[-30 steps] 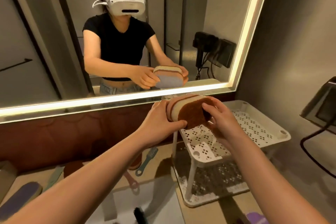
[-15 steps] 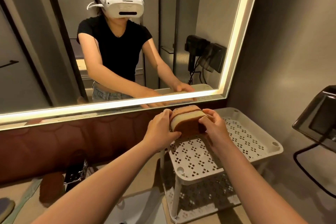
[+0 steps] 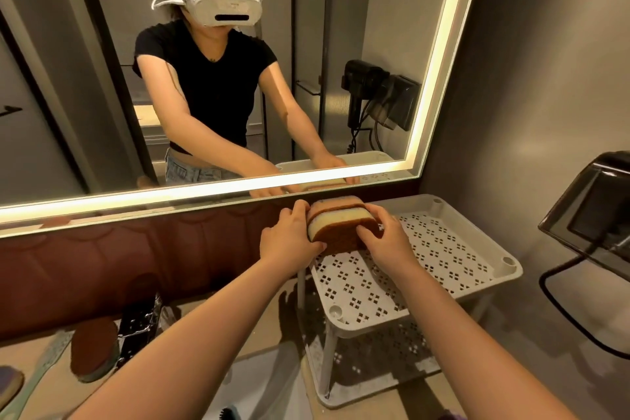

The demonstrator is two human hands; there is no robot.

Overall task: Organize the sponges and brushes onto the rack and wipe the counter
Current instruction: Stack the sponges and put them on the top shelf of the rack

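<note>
A white two-tier rack with a perforated top shelf stands at the counter's right end. At the shelf's back left corner, two brown-and-cream sponges stand on edge, pressed side by side. My left hand grips their left end and my right hand grips their right end. Another brown sponge lies on the counter at the left, near a faucet. A pale green brush handle lies further left, and a dark brush tip shows at the bottom edge.
A lit mirror runs along the wall behind the counter. The chrome faucet stands over a white basin. A dark wall-mounted holder with a cable sticks out on the right. A purple item lies at the far left.
Both hands have lowered the pair of sponges from mid-air down onto the back left corner of the rack's top shelf. The view has tilted closer to the rack.
</note>
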